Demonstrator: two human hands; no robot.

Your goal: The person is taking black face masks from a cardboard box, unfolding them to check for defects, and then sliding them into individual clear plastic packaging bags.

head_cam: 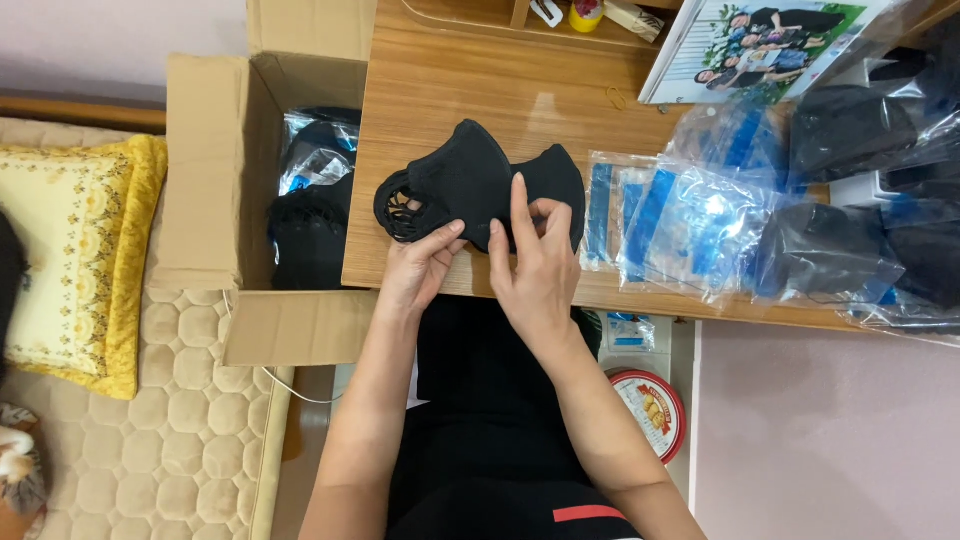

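while laid flat on the wooden desk [450, 90] with its long axis left to right, the black mask [470, 180] is pinched along its near edge by the left hand [415, 268] and right hand [535, 265], both equally near.

A yellow cushion [85, 255] lies left of the open cardboard box [215, 180]; a round tin [652, 410] sits below the wooden desk [470, 90].
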